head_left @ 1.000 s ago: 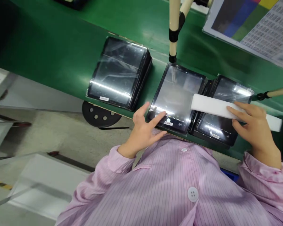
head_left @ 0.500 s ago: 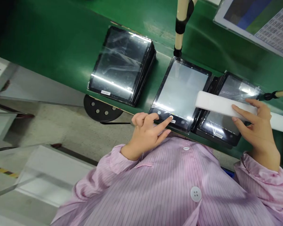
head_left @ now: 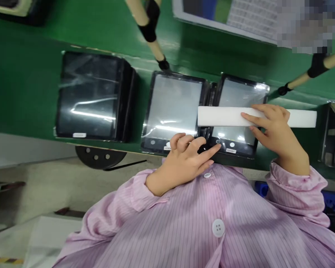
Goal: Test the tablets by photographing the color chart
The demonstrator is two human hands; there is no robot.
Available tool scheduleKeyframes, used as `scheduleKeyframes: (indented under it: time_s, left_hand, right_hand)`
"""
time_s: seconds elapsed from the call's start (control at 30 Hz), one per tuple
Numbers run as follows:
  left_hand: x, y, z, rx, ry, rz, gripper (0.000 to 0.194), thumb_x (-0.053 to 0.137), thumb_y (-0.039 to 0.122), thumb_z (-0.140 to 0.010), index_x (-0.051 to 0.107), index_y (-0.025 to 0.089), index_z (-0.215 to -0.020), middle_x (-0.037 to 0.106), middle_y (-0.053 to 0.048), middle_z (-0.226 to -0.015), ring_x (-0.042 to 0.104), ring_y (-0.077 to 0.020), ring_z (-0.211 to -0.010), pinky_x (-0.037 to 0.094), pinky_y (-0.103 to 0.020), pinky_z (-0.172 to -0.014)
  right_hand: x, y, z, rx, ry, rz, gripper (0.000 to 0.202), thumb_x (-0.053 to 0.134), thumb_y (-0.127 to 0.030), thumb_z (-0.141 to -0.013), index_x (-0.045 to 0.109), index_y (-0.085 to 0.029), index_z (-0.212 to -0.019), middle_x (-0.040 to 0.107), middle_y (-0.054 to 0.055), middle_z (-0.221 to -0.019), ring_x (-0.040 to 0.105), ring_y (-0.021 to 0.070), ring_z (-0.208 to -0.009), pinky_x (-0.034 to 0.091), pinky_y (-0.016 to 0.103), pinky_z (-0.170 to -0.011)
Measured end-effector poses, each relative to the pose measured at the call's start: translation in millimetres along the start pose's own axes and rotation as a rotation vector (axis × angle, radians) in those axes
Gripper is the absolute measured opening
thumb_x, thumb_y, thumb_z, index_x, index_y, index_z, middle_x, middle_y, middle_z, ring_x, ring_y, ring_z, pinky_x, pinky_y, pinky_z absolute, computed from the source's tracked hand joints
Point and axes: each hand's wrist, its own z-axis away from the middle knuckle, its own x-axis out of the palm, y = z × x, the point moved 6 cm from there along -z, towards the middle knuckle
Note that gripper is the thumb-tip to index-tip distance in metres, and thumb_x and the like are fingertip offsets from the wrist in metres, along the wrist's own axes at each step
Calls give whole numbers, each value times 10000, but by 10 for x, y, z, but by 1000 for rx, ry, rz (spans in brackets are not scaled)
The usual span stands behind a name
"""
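My left hand (head_left: 185, 162) has its index finger stretched out to the lower left corner of the right tablet (head_left: 237, 133). Its other fingers are loosely bent and hold nothing. The right tablet's screen is lit, with round icons along the bottom. A long white foam bar (head_left: 220, 116) lies across that tablet and reaches the edge of the middle tablet (head_left: 177, 102), which is lit too. My right hand (head_left: 276, 126) grips the bar, fingers over its top and thumb at its near side.
On the left stands a stack of tablets (head_left: 89, 93) with a dark, film-covered screen on top. Two beige stand legs (head_left: 158, 50) (head_left: 301, 80) rest on the green table (head_left: 25, 85). A framed sheet (head_left: 226, 28) is at the back, a black perforated stool (head_left: 100, 158) below the table edge.
My left index finger has gone from the middle tablet's bottom icons to the right tablet's lower left corner. The right tablet now shows a lit screen. The view has turned and shifted.
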Motion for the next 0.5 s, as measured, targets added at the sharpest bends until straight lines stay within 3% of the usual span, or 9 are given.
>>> scheduleKeyframes:
  time_s: [0.1,0.3,0.5]
  left_hand:
    - [78,75,-156,49,-58,-13,384,676,395,-994,735,355,-1372,589,-112,-1189,403,-321,-1152,359,-520,-1086]
    - [165,167,-290,118,-99,-23,367,681,387,-992,745,334,-1349,572,-120,-1181,421,-323,-1149,393,-529,-1069]
    - [211,162,-317,146,-143,-12,408,682,397,-996,722,313,-1393,595,-132,-1182,451,-335,-1122,417,-541,-1034]
  right_hand:
    - [-45,187,276,64,30,28,394,574,-227,-1046,700,-346,-1400,653,109,-1454,609,335,-1328,407,616,-1134]
    - [-213,536,973,258,78,108,400,584,-228,-1036,685,-278,-1419,632,179,-1457,624,391,-1313,496,619,-1047]
    - [-219,550,1130,373,50,98,442,543,-257,-1054,609,-396,-1468,597,114,-1491,585,379,-1357,486,638,-1067]
